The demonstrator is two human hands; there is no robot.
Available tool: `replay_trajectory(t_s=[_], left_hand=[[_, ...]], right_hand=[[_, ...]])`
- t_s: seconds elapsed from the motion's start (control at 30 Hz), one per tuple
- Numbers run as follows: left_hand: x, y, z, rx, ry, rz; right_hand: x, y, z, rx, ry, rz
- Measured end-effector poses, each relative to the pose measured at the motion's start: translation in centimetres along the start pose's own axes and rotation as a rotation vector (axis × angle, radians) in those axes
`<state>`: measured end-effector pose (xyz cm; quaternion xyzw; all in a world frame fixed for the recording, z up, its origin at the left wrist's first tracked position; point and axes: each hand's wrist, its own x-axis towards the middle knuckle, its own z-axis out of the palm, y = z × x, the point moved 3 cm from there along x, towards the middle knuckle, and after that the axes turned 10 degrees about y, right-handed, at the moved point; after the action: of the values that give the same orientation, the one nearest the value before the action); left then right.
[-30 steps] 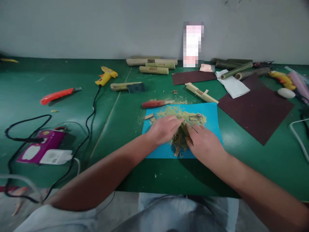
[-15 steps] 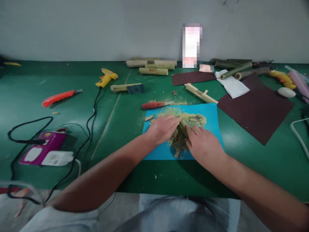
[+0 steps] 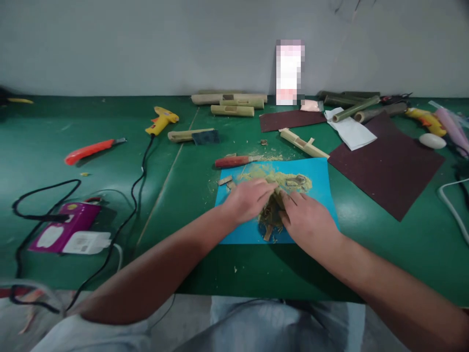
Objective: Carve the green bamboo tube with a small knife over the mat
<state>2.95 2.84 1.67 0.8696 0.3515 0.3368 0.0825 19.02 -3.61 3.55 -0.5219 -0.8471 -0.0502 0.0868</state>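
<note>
A short greenish bamboo piece [image 3: 279,197] lies between my two hands above a blue sheet [image 3: 234,233], mostly covered by fingers. My left hand [image 3: 251,198] is closed, its fingertips pinched at the far end of the bamboo; whether it also has something small in it is hidden. Gripping the near right side of the same piece is my right hand [image 3: 306,215], fingers bent round it. Under the hands, bamboo shavings [image 3: 270,222] and pale sawdust [image 3: 260,171] are heaped on the sheet. A red-handled knife [image 3: 232,162] rests just beyond the sheet.
Cut bamboo tubes [image 3: 232,111] line the back near a propped phone [image 3: 288,73]. Brown sandpaper [image 3: 392,171] lies at right. On the left are a yellow glue gun [image 3: 161,120], an orange-red cutter [image 3: 91,151] and a purple power strip [image 3: 75,220] with cables.
My left hand has shifted slightly right and nearer me along the bamboo, which now shows less between the hands. My right hand keeps its grip. The view has tilted a little.
</note>
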Motion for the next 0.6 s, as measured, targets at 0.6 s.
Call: replay_trajectory(t_s=[0.6], left_hand=[[-0.06, -0.03, 0.11, -0.003, 0.009, -0.026]], right_hand=[[-0.04, 0.05, -0.04, 0.008, -0.005, 0.016]])
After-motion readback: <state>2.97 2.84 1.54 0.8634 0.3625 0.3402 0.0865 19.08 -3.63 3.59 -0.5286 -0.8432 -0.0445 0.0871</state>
